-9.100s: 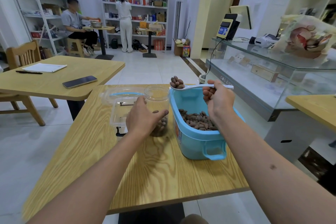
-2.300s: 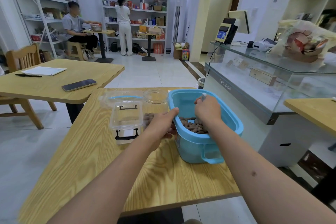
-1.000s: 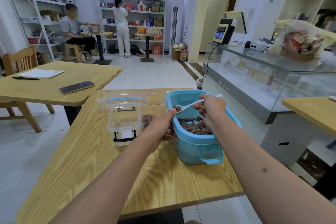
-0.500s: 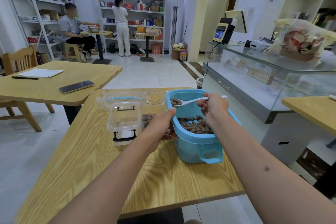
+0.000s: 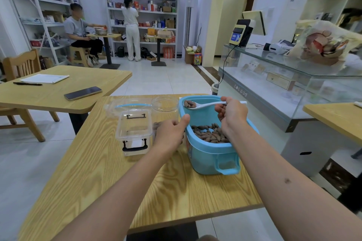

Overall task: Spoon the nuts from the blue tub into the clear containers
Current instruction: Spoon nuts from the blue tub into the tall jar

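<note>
White plastic spoon (image 5: 203,104) in your right hand (image 5: 232,116), fingers curled round its handle, carries a few nuts above the far rim of the blue tub (image 5: 210,154). Your left hand (image 5: 170,135) wraps the round jar (image 5: 165,112) just left of the tub; it looks roughly a third full, though your hand hides most of it. Left of that hand, the latched clear box (image 5: 134,129) holds nothing. Plenty of nuts (image 5: 208,134) lie under your right hand, so most of the job remains.
</note>
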